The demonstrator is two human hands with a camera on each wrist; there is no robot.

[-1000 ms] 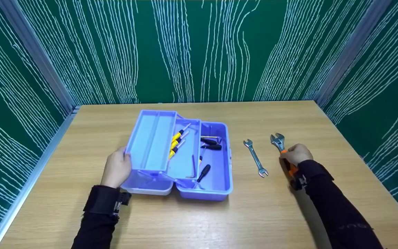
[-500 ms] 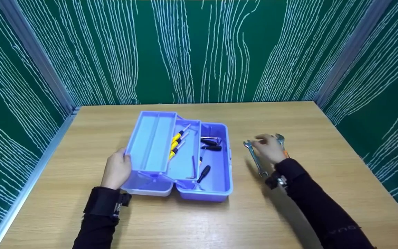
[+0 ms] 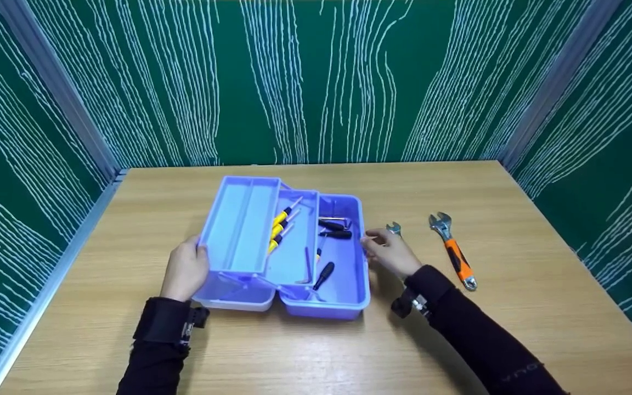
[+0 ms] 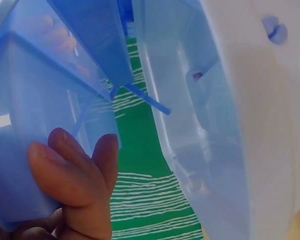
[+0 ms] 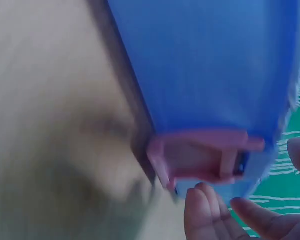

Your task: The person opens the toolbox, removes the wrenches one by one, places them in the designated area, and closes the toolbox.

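Note:
An open blue toolbox (image 3: 366, 280) stands on the table, its tiered tray (image 3: 232, 222) swung out leftward. My left hand (image 3: 185, 269) grips the outer left edge of that tray; the left wrist view shows its fingers (image 4: 72, 175) curled at the tray's wall. At the box's right wall is my right hand (image 3: 393, 253), its fingertips right at the rim. From the right wrist, those fingers (image 5: 197, 212) look extended beside a pinkish latch (image 5: 200, 135). Partly behind the right hand lies an open-end wrench (image 3: 394, 226), mostly hidden. An adjustable wrench (image 3: 458, 259) with an orange-black handle lies farther right.
Yellow-handled screwdrivers (image 3: 278, 229) and a hex key (image 3: 308, 266) lie in the middle tray. Black-handled tools (image 3: 325, 273) sit in the deep compartment. Green panels (image 3: 343, 82) with white lines enclose the table (image 3: 316, 362) at the back and sides.
My right hand has let go of the adjustable wrench, leaving it on the table, and moved left past the open-end wrench to the box's right wall. The left hand has stayed in place.

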